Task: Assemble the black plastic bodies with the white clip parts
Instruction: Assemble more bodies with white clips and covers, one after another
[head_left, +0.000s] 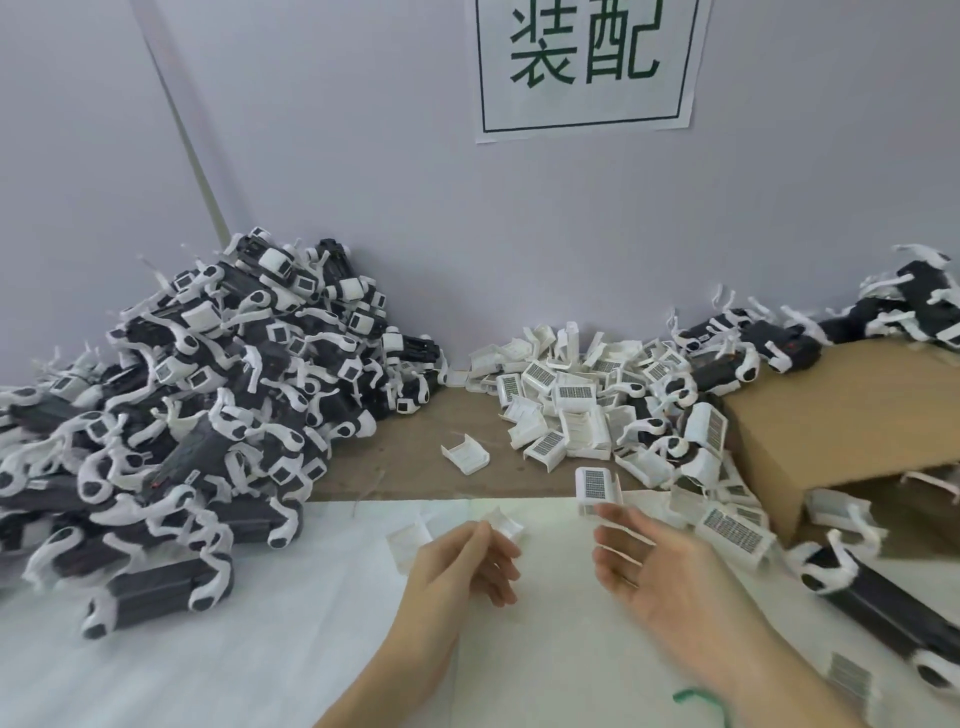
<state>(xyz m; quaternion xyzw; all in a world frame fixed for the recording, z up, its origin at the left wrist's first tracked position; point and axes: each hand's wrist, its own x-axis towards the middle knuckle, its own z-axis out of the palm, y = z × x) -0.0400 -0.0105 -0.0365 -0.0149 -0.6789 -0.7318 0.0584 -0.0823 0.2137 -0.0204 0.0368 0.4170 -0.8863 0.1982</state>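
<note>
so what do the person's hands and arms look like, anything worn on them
Both the left hand and the right hand are bare: no gloves, and no sleeves on the forearms that show. A thin green band circles the right wrist. Motion blur makes it impossible to tell whether any rings are worn.

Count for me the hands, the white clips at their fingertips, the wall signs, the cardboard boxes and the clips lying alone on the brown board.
Hands: 2 (left hand, right hand)
White clips at fingertips: 2 (left-hand clip, right-hand clip)
Paper wall sign: 1
Cardboard box: 1
Lone white clip on the brown board: 1
Total: 7
</note>
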